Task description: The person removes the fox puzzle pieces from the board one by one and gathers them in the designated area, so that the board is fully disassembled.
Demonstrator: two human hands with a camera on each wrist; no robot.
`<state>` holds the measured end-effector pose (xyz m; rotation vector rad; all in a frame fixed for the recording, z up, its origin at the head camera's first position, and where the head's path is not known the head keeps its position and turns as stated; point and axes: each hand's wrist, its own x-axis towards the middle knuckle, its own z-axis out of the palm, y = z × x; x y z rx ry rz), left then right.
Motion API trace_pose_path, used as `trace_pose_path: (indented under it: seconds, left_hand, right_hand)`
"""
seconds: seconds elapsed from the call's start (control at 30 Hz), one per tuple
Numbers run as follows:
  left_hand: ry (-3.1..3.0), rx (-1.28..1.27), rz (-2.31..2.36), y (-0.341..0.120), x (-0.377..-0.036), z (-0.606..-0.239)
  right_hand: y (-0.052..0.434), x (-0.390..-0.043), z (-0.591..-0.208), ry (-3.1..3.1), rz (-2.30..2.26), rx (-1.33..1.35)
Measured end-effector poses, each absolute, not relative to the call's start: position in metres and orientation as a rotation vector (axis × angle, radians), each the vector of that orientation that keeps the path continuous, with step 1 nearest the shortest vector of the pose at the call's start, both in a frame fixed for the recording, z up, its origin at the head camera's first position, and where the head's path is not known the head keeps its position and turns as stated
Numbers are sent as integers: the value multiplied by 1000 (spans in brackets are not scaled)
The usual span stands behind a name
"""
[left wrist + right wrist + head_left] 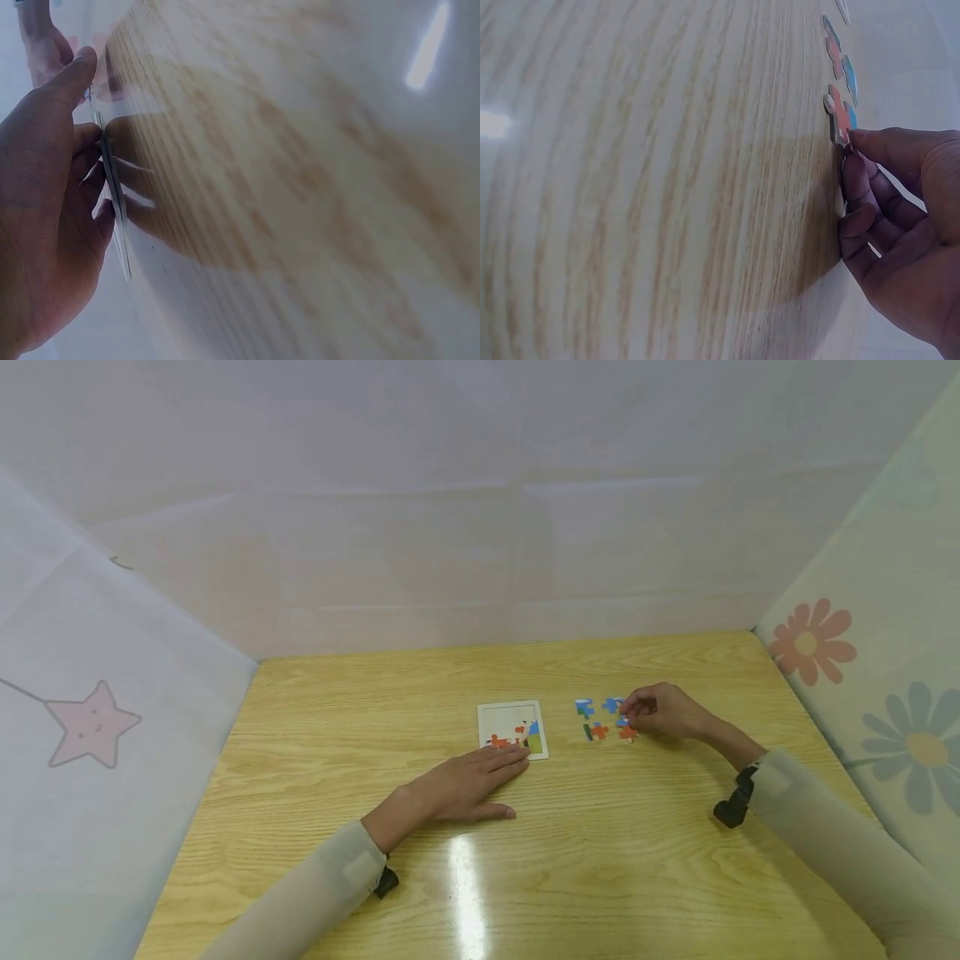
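A small white puzzle board (512, 727) lies flat at the middle of the wooden table (525, 877), with a few pieces set along its lower edge. My left hand (504, 762) rests flat on the table, and its straight fingers press the board's near edge (112, 196). Right of the board lie several loose blue, green and orange puzzle pieces (597, 731). My right hand (628, 720) is over the right side of that cluster, its curled fingertips (853, 139) pinching an orange and blue piece (840, 118) that lies on the table.
White cloth walls close off the back and left of the table; the left one shows a pink star (92, 723). A flowered cloth (885, 693) hangs along the right edge. Bare wood spreads in front of both hands.
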<state>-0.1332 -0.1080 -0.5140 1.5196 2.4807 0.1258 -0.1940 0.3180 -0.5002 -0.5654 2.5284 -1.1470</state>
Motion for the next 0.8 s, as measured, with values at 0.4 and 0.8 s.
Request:
trace_pose_path:
  seconds: [0.4,0.8]
  left_hand:
    - [2485,1523,124,-108,-133,-513]
    - [2478,1527,120,-108,-134,-515]
  right_hand:
    - [319,-196,-499,2647,-1109,-607]
    - [291,-204,-481,2671,-1113,-694]
